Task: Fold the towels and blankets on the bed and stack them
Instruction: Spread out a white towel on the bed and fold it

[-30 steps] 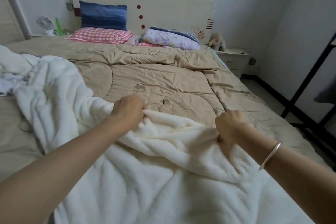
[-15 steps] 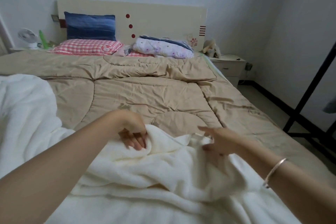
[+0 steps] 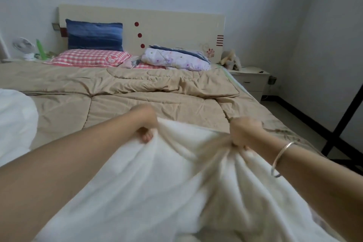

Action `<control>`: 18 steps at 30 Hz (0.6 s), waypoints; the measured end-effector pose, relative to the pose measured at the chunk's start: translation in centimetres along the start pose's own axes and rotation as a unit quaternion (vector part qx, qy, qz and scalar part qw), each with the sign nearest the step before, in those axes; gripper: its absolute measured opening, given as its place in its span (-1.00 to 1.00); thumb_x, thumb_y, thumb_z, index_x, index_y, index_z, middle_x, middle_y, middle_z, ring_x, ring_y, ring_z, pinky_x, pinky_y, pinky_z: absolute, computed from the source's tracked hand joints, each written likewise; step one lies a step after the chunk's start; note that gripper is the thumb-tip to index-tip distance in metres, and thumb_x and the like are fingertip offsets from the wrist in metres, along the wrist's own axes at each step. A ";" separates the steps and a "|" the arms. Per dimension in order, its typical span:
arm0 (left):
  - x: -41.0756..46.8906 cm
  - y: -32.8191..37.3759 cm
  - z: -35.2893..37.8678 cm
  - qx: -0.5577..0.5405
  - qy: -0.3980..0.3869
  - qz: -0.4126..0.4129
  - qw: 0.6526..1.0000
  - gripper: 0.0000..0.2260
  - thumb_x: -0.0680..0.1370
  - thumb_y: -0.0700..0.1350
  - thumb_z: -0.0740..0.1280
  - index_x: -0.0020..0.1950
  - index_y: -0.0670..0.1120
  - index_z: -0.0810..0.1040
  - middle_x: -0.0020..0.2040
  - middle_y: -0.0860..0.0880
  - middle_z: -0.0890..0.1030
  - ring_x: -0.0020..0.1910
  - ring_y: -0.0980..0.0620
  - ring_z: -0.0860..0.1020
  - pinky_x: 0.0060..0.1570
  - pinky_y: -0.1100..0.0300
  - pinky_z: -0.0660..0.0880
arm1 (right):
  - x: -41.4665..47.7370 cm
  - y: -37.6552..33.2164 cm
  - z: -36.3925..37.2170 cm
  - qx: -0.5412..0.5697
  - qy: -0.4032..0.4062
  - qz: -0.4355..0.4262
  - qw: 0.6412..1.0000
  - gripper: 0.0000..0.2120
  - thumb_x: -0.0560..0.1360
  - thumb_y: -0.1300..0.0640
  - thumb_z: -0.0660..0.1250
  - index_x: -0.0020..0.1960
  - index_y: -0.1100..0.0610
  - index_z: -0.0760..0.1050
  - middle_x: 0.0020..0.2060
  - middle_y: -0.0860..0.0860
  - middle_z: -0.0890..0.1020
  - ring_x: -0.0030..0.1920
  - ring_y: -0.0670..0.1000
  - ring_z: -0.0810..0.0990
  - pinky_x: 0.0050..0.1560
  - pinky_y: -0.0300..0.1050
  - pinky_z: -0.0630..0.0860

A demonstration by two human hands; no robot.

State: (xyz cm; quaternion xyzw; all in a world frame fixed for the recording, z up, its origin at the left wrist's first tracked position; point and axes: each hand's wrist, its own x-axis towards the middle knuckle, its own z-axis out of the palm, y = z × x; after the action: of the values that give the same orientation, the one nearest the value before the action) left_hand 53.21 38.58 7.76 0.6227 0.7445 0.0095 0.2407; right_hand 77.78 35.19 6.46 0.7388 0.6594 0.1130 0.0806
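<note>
Person at the near end of a bed, both arms extended over it. The left hand (image 3: 146, 122) and the right hand (image 3: 244, 132) each grip the far edge of a white fleece blanket (image 3: 167, 182), fingers curled tightly into bunched fabric, with the edge stretched between the two fists and creases fanning from the right one. The blanket covers the near part of the bed and lies over a tan quilt (image 3: 157, 104) spread across the mattress. More white fabric (image 3: 15, 120) is heaped at the left edge; whether it belongs to the same blanket cannot be told. A metal bangle (image 3: 282, 155) circles the right wrist. At the far end, against the headboard (image 3: 176, 25): a blue pillow (image 3: 94, 35), a red checked pillow (image 3: 88, 58) and a folded floral cover (image 3: 176, 59). A nightstand (image 3: 249, 78) stands at the far right.
</note>
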 end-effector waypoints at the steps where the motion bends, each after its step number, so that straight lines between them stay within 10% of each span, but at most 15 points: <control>1: 1.4 0.9 -1.2 0.000 0.181 0.033 0.983 -0.79 0.61 -0.27 0.14 0.13 -0.27 0.54 0.06 -0.22 0.63 0.13 -0.20 0.58 -0.14 0.11 0.48 | 2.7 0.6 -0.8 0.075 0.095 0.043 0.992 -0.77 0.51 0.28 0.19 0.14 0.17 0.48 0.09 0.14 0.60 0.10 0.18 0.57 -0.13 -0.09 0.40; 3: 3.6 2.9 -3.8 -0.029 0.314 0.129 0.940 -0.49 0.61 -0.18 0.21 0.54 -0.15 0.14 0.42 -0.27 0.37 0.36 -0.25 0.39 0.18 0.02 0.39 | 6.9 1.5 -2.1 0.222 0.199 0.096 0.950 -0.73 0.51 0.30 0.17 0.21 0.21 0.38 0.10 0.21 0.58 0.11 0.24 0.54 -0.10 -0.03 0.42; 6: 6.9 3.8 -3.6 -0.107 0.165 0.196 0.961 -0.15 0.58 -0.03 0.29 0.54 0.02 -0.37 0.58 -0.20 0.03 0.50 -0.20 0.20 0.43 0.00 0.23 | 9.2 0.2 -1.3 0.392 0.066 0.056 0.916 -0.21 0.53 0.28 0.22 0.56 0.07 -0.21 0.28 0.08 0.36 0.33 0.18 0.39 0.18 -0.10 0.37; 10: 8.6 0.8 2.7 -0.003 0.167 0.176 0.970 -0.29 0.61 0.03 0.21 0.56 0.14 -0.24 0.40 -0.22 0.42 0.29 -0.22 0.46 0.22 0.03 0.42 | 6.2 -1.9 4.3 0.238 -0.008 0.001 0.971 -0.21 0.52 0.09 0.22 0.56 0.00 -0.23 0.44 0.06 0.27 0.39 0.19 0.30 0.34 0.02 0.29; 13: 6.9 -1.0 8.3 0.063 0.186 0.196 0.961 -0.41 0.62 0.04 0.11 0.59 0.07 -0.09 0.49 -0.13 0.31 0.41 -0.17 0.34 0.35 0.00 0.27 | 3.4 -2.9 9.1 0.217 -0.105 -0.007 0.971 -0.35 0.57 -0.08 0.08 0.56 0.00 -0.13 0.53 0.03 0.11 0.50 0.16 0.10 0.46 0.15 0.07; 18: 0.8 -0.3 14.2 0.080 0.197 0.287 0.934 -0.54 0.62 0.01 0.10 0.53 0.06 0.20 0.56 0.01 0.18 0.54 0.06 0.12 0.52 0.08 -0.03 | -0.9 -2.4 11.0 0.235 -0.029 -0.040 0.971 -0.51 0.61 -0.09 -0.01 0.50 0.02 0.13 0.48 0.03 0.24 0.47 0.10 0.18 0.44 0.12 0.10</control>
State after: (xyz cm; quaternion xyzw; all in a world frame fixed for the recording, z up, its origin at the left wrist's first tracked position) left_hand 58.07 35.22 -5.14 0.8128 0.5646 0.1413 0.0252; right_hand 78.42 34.91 -4.78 0.7128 0.6941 -0.0700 -0.0719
